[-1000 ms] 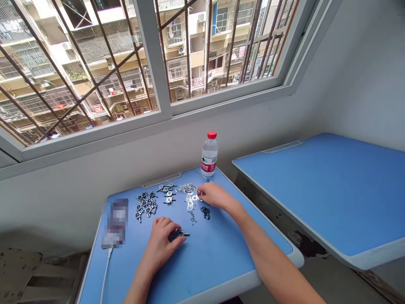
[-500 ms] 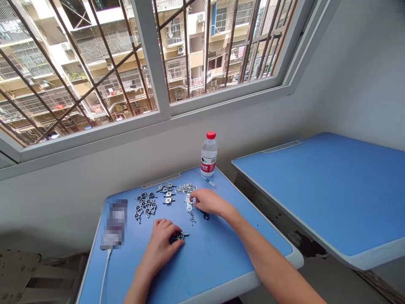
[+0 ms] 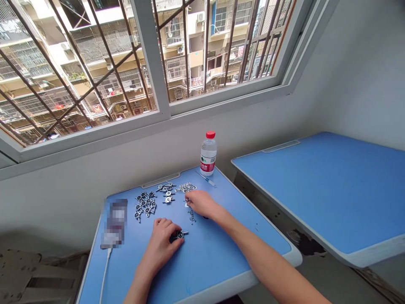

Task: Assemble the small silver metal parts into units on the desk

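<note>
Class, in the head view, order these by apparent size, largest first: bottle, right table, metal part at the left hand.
1. Right table
2. Bottle
3. Metal part at the left hand, partly hidden

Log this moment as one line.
left hand: holds metal part | right hand: fingers at silvery plates, grip unclear | nearby: small metal bits, screwdriver, bottle

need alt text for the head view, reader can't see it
A person's left hand holds a small metal part on a blue desk; the right hand is at small silver pieces. Behind stands a red-capped bottle.
</note>
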